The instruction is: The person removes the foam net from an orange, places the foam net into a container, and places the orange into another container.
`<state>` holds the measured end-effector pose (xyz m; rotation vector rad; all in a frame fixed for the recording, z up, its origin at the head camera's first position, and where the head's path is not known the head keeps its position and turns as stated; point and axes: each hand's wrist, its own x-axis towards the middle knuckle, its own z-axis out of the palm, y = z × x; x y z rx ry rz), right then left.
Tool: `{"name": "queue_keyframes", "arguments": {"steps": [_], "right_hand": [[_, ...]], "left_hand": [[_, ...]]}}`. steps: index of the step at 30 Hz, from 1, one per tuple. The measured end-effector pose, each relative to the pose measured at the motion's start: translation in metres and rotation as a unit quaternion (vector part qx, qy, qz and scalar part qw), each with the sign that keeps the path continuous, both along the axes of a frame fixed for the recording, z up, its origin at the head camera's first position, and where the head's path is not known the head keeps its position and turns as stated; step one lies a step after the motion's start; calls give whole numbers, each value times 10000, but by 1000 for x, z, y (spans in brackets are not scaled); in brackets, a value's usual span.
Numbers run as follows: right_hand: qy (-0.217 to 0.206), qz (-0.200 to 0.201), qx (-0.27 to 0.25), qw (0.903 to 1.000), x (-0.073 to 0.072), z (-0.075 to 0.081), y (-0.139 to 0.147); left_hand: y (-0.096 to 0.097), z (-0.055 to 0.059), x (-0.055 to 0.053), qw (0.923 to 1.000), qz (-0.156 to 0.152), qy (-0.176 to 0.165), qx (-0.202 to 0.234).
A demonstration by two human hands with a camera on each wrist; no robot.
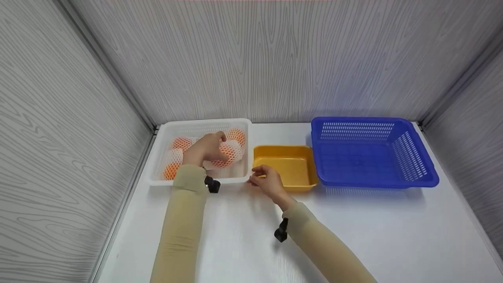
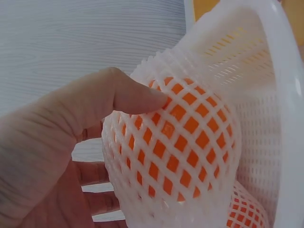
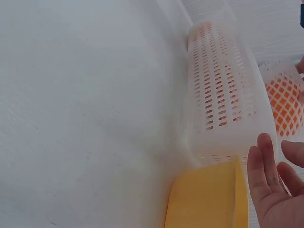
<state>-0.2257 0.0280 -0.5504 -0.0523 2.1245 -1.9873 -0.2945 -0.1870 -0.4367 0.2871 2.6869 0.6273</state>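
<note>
I have the right hand (image 3: 275,202) at four o'clock on my monitor, near the white basket (image 3: 221,90) at two, a netted orange ball (image 3: 284,105) at three, a yellow tray (image 3: 206,197) at five.

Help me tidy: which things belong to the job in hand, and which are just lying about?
In the job:
netted fruit, one held by the left hand
white basket holding them

Perhaps just lying about:
blue basket, untouched
yellow tray, near the right hand
</note>
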Motion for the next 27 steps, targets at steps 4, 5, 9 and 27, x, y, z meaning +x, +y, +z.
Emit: {"name": "queue_keyframes", "arguments": {"steps": [4,5,9,27], "right_hand": [[42,167,-9,9999,0,3,3],[78,229,41,9997,0,3,4],[246,380,458,9979,4,6,7],[413,213,-684,9966,20,28,30]], "left_hand": [[2,9,6,9995,-1,328,22],[3,10,8,9992,9,392,17],[7,13,18,9981,-2,608,44],[35,-11,73,9824,218,1744,632]]}}
